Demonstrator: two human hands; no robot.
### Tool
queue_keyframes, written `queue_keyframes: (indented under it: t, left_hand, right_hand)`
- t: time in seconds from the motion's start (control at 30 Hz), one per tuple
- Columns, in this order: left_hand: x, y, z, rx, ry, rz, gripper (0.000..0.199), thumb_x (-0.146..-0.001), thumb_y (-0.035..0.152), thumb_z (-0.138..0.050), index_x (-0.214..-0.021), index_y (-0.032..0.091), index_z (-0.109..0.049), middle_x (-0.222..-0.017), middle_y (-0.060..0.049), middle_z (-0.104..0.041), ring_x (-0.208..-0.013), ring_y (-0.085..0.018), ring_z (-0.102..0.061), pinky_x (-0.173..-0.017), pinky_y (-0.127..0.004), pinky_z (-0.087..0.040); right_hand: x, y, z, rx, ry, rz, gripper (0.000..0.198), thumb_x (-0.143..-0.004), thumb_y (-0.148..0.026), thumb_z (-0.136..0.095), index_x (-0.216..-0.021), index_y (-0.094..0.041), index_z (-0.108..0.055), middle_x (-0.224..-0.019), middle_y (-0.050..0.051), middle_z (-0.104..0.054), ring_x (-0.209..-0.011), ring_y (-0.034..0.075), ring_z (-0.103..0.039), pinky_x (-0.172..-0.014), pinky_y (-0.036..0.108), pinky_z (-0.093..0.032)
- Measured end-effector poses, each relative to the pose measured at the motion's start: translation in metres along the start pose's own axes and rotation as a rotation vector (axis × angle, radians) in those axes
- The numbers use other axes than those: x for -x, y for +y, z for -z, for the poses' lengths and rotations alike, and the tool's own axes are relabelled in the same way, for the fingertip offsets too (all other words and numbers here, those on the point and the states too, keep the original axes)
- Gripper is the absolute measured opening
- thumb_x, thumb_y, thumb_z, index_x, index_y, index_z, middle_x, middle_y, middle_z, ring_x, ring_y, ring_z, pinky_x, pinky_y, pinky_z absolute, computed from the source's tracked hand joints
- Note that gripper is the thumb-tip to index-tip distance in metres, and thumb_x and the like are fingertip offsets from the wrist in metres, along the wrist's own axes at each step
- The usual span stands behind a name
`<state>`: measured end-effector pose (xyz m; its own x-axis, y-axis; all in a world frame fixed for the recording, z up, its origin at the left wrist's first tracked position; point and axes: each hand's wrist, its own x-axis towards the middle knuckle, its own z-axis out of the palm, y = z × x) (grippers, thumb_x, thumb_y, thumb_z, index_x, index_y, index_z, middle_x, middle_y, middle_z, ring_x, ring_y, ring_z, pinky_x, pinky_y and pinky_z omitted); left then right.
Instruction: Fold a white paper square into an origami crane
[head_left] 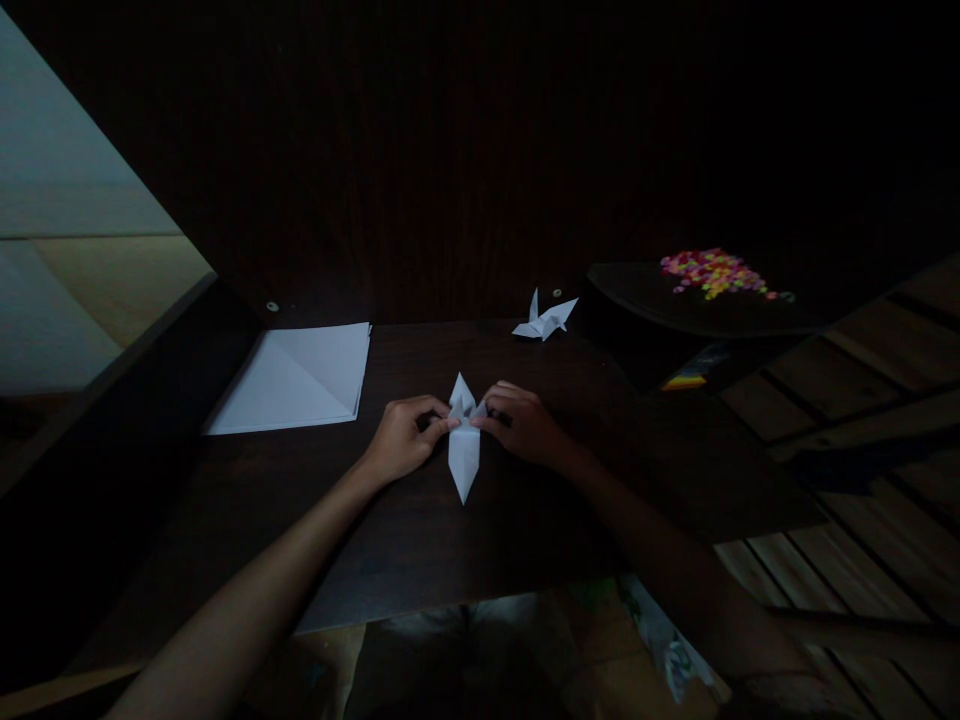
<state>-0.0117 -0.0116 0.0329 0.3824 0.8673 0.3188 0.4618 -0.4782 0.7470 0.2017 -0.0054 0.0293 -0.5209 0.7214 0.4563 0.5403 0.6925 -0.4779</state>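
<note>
A partly folded white origami paper (464,460) lies in the middle of the dark tabletop, with one point toward me and another away from me. On its left side, my left hand (405,432) pinches a flap between thumb and fingers. My right hand (523,422) grips the opposite flap the same way. Behind and to the right of my hands stands a folded paper crane (545,322), touched by neither hand.
A stack of white paper sheets (300,378) lies at the back left, its top sheet creased diagonally. Small colourful pieces (716,274) are heaped on a dark curved shelf (637,295) at the right. A dark wooden panel (420,160) rises behind the table.
</note>
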Motion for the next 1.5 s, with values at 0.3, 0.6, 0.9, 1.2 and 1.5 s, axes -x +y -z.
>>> queue_keyframes:
  t: [0.3, 0.6, 0.9, 1.2, 1.5]
  left_hand:
    - [-0.0015, 0.0006, 0.0021, 0.106, -0.031, -0.053, 0.017, -0.083, 0.032, -0.067, -0.075, 0.017, -0.069, -0.08, -0.005, -0.07, -0.074, -0.017, -0.065, -0.068, -0.027, -0.048]
    - [-0.0017, -0.0019, -0.0021, 0.164, -0.015, -0.081, 0.016, -0.081, 0.032, -0.069, -0.078, 0.017, -0.071, -0.083, -0.005, -0.07, -0.077, -0.017, -0.065, -0.071, -0.027, -0.048]
    - [-0.0033, -0.0041, -0.0023, 0.178, -0.017, -0.043, 0.017, -0.081, 0.031, -0.069, -0.073, 0.016, -0.068, -0.079, -0.004, -0.067, -0.074, -0.016, -0.062, -0.067, -0.026, -0.045]
    - [-0.0034, -0.0062, -0.0026, 0.139, -0.028, 0.021, 0.02, -0.081, 0.034, -0.068, -0.073, 0.016, -0.066, -0.077, -0.003, -0.065, -0.071, -0.016, -0.06, -0.065, -0.025, -0.043]
    - [-0.0027, -0.0038, -0.0006, 0.041, -0.017, -0.076, 0.017, -0.084, 0.03, -0.065, -0.076, 0.016, -0.066, -0.074, -0.002, -0.062, -0.069, -0.015, -0.056, -0.066, -0.026, -0.041]
  right_hand:
    - [-0.0006, -0.0026, 0.0021, -0.026, -0.011, -0.043, 0.023, -0.086, -0.024, -0.063, -0.068, -0.018, -0.05, -0.073, 0.001, -0.053, -0.071, 0.015, -0.049, -0.065, 0.028, -0.039]
    - [0.0008, -0.0004, -0.0014, -0.041, -0.044, 0.003, 0.019, -0.089, -0.028, -0.059, -0.073, -0.018, -0.055, -0.078, 0.003, -0.055, -0.075, 0.016, -0.051, -0.069, 0.029, -0.041]
    - [-0.0004, 0.0004, -0.0018, -0.018, -0.046, 0.002, 0.023, -0.09, -0.026, -0.057, -0.069, -0.019, -0.05, -0.074, 0.002, -0.052, -0.073, 0.016, -0.049, -0.067, 0.029, -0.039]
    - [0.0006, 0.0045, -0.0039, -0.014, -0.031, 0.014, 0.027, -0.09, -0.027, -0.057, -0.067, -0.019, -0.048, -0.073, 0.002, -0.051, -0.073, 0.016, -0.049, -0.067, 0.029, -0.039]
    - [-0.0001, 0.0037, -0.0024, -0.005, -0.019, 0.01, 0.026, -0.09, -0.027, -0.058, -0.067, -0.019, -0.049, -0.072, 0.002, -0.052, -0.072, 0.016, -0.05, -0.066, 0.029, -0.039]
